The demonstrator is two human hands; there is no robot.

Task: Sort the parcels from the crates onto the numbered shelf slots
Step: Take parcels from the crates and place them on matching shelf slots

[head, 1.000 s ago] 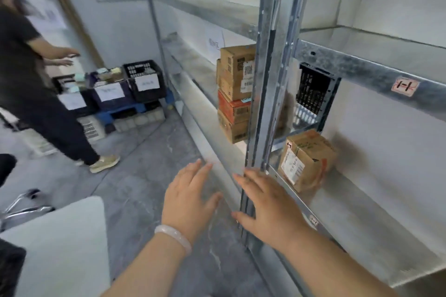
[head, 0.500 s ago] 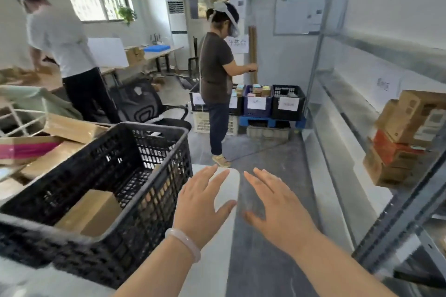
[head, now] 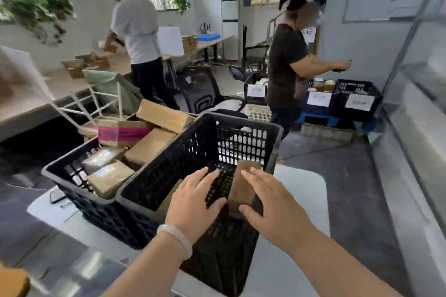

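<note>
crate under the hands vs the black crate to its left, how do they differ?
Fill: the left crate is heaped with parcels above its rim; the near crate holds few. Pose: the near crate's brown parcel stands on end; the left crate's lie jumbled. The left hand and right hand reach over the near crate only. Shared: black perforated plastic, side by side.

Both hands reach over a black crate (head: 210, 152) on a white table (head: 301, 190): the left hand (head: 193, 202) and right hand (head: 275, 210) spread flat-fingered either side of a brown parcel (head: 242, 185) standing inside. Beside it, a second crate (head: 72, 176) brims with parcels.
</note>
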